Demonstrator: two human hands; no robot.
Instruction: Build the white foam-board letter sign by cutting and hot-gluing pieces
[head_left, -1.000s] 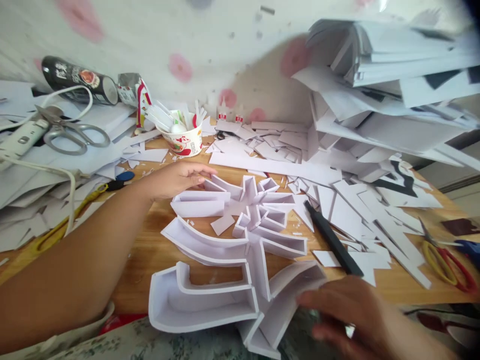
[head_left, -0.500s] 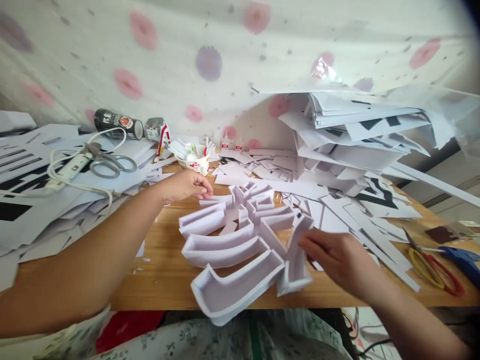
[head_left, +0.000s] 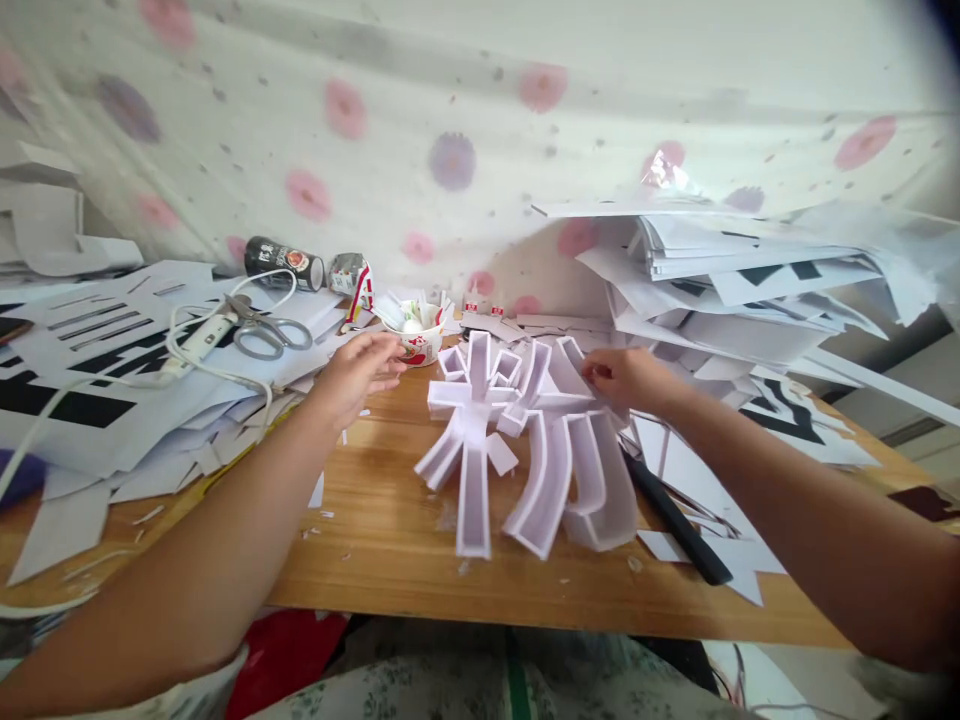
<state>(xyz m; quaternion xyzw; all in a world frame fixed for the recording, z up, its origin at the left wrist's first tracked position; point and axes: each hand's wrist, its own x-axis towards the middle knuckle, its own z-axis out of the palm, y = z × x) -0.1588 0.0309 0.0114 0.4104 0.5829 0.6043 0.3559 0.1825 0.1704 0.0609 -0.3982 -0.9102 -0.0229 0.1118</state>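
A white three-dimensional character made of foam-board strips (head_left: 517,440) lies on the wooden table (head_left: 390,540), turned so its long strokes point toward me. My right hand (head_left: 626,380) pinches its far right edge. My left hand (head_left: 360,375) hovers at its far left, fingers loosely curled and holding nothing, close to a small paper cup (head_left: 420,340) full of white bits.
Heaps of white board offcuts and printed sheets (head_left: 750,290) rise at the right and left. Grey scissors (head_left: 262,330), a white cabled tool (head_left: 195,345) and a dark can (head_left: 285,265) lie at the left. A black knife (head_left: 675,520) rests right of the character.
The character has been rotated about a quarter turn on the table. My right hand moved from its near edge to its far right edge. The left hand let go and drew slightly left.
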